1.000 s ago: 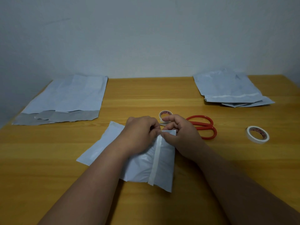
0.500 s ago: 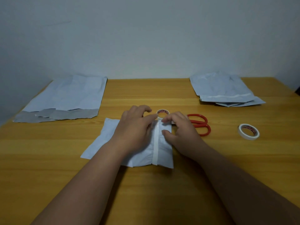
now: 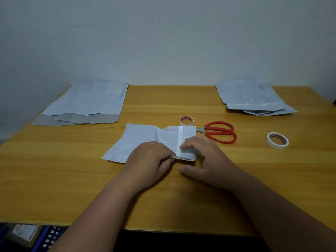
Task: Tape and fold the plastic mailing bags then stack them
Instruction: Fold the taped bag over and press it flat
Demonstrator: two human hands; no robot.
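A folded white mailing bag [image 3: 143, 140] lies flat at the middle of the wooden table [image 3: 54, 170]. A strip of white tape [image 3: 180, 137] runs along its right part from the far edge to the near edge. My left hand [image 3: 149, 159] is at the bag's near edge, its curled fingers pinching the edge by the tape's lower end. To the right of the tape, the fingers of my right hand [image 3: 203, 157] press on the bag, and its thumb lies on the table.
Unfolded bags [image 3: 87, 102] lie at the back left, and a pile of folded bags [image 3: 251, 97] at the back right. One tape roll [image 3: 186, 120] sits just behind the bag, another tape roll [image 3: 277, 140] at the right. Red scissors [image 3: 220, 132] lie between them.
Both hands slid from the far end of the tape strip down to the bag's near edge. The bag now lies flatter and squarer to me.
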